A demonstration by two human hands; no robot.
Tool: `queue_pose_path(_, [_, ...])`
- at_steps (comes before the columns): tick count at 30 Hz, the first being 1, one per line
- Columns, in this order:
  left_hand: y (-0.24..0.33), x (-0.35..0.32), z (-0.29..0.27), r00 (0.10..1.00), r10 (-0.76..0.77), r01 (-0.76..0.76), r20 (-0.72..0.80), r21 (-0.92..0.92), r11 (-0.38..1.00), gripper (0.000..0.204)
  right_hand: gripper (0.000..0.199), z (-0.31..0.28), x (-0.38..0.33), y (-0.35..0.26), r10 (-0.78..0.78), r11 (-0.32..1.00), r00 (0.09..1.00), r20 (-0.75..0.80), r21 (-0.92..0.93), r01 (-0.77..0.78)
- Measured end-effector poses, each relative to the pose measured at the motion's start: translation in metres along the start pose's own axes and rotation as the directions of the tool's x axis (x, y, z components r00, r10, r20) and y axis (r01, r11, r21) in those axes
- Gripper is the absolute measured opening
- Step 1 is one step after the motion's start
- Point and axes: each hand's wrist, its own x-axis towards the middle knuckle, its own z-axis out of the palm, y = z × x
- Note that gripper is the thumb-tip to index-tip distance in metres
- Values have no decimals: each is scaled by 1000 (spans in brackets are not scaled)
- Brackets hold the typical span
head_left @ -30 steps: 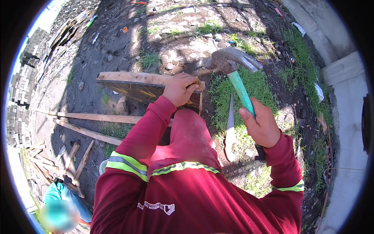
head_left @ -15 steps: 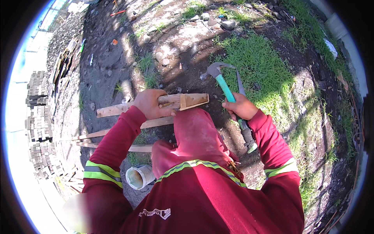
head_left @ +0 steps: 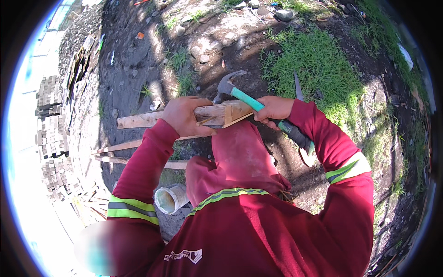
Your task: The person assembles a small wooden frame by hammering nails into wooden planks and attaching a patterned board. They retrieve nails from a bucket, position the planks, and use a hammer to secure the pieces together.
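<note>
My left hand [head_left: 187, 116] is wrapped around a length of rough timber [head_left: 138, 120] that rests across my raised knee. A shorter wood piece [head_left: 237, 112] is set at the timber's right end. My right hand [head_left: 276, 111] grips a claw hammer [head_left: 247, 98] by its teal handle, the lower part of which is dark. The hammer's head is just above the timber, to the right of my left hand; I cannot tell whether they touch. A pointed metal blade [head_left: 298, 87] shows beyond my right forearm, which hides part of it.
Two long wood strips [head_left: 120, 147] [head_left: 138, 161] extend leftward below the timber. A white bucket [head_left: 182, 194] stands by my left leg. Stacked grey blocks [head_left: 50, 134] are at far left. Grass [head_left: 314, 69] and scattered stones [head_left: 284, 15] cover the ground ahead.
My right hand has brought the hammer leftward, its head now over the timber near my left hand. My left hand keeps its hold on the timber. The whole view has shifted slightly.
</note>
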Motion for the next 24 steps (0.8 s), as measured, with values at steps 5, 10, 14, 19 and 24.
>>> queue_pose_path(5, [-1, 3, -2, 1000, 6, -6, 16, 13, 1000, 67, 13, -1, 6, -9, -7, 1000, 999, -37, -21, 7])
queue_pose_path(10, [-2, 9, -5, 994, -24, 27, 106, -34, 999, 71, 14, 3, -15, -1, 20, 999, 999, -47, -37, -22])
queue_pose_path(14, [-5, 17, -13, 982, -26, 42, 185, -83, 996, 74, 15, 6, -14, 8, -50, 998, 996, -78, -27, 48])
queue_pose_path(19, [-10, 29, -18, 956, 20, 15, 291, -119, 993, 74, 15, 10, -11, 15, -30, 999, 989, -145, -45, 23])
queue_pose_path(24, [-9, 30, -17, 939, -10, 71, 343, -168, 983, 71, 15, 12, -5, 8, 36, 999, 984, -176, 41, -29])
